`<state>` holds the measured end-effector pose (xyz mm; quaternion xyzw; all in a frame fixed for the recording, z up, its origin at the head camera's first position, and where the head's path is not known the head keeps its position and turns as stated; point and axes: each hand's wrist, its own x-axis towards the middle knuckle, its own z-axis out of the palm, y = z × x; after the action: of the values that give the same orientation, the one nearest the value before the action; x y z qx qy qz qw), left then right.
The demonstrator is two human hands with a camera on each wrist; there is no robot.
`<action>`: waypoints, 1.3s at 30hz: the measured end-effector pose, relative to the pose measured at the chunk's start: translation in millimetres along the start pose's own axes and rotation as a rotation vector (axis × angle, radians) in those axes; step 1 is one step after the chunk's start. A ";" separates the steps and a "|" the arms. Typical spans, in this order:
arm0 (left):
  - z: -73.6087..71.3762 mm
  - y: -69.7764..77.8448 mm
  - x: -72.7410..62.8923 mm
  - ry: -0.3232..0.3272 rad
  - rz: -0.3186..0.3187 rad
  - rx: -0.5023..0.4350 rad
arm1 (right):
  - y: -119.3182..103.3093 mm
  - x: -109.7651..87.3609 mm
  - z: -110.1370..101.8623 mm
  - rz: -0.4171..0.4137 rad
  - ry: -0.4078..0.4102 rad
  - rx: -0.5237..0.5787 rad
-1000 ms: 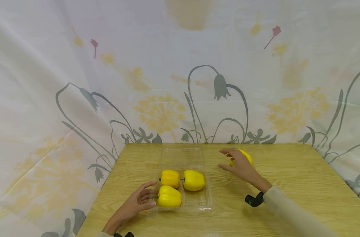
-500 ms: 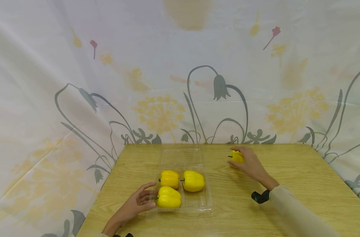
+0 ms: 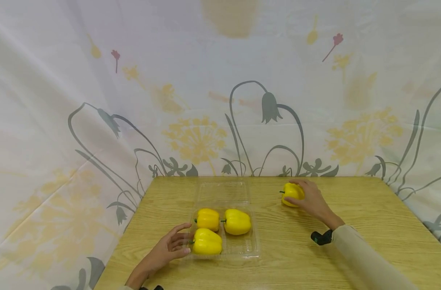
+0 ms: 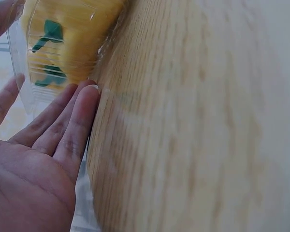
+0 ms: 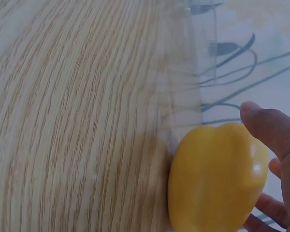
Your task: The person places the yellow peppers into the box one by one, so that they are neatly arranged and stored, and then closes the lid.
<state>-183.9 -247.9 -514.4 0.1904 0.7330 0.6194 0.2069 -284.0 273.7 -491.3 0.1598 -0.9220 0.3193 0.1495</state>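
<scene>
My right hand [image 3: 309,199] grips a yellow bell pepper [image 3: 292,194] at the back right of the table, thumb on the near side and fingers on the far side. In the right wrist view this pepper [image 5: 215,179] sits against the wood, its green stem out of sight. A clear plastic clamshell box [image 3: 242,254] lies with its lid raised at the back. Inside are three yellow peppers: back left [image 3: 207,219], front left [image 3: 207,241] and right [image 3: 237,222]. Beside the box's left wall, my left hand [image 3: 166,249] has extended fingers; in the left wrist view its fingertips touch the plastic.
The wooden table [image 3: 358,241] ends at a patterned curtain [image 3: 213,133] behind and at the left. The clear lid [image 3: 223,191] reaches toward the back edge. Black wrist cameras [image 3: 321,237] hang below both wrists.
My right hand has moved right from above the pepper and now holds it. The pepper has shifted slightly toward me since half a second ago. My left hand and the box stay put.
</scene>
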 end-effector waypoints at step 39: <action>-0.9 -2.2 0.8 0.008 -0.027 0.000 | 17.1 3.8 -4.1 0.077 -0.105 -0.034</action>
<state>-185.0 -248.6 -516.6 0.1779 0.7364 0.6173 0.2122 -293.4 288.3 -496.0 0.1381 -0.9394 0.3002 0.0910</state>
